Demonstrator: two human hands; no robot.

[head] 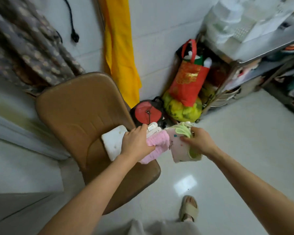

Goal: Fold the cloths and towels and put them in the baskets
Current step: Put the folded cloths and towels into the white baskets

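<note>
Gathering folded towels at centre frame: the left hand (136,143) clutches the pink towel (157,150) on the brown chair (78,112), while the right hand (198,141) pinches a green-trimmed cloth (178,146) just right of it. Next probably comes carrying both to a basket, none visible.

Home storage corner: tiled floor (227,150), cluttered shelf rack (255,68), chair (78,107), bags.

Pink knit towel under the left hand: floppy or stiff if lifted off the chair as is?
Probably floppy: the pink knit towel bunches and sags under the left hand, its edge drooping off the brown chair. Likely light, since a one-hand grip holds it. The fuzzy ribbed surface suggests it will not slip, though the folds could open.
</note>
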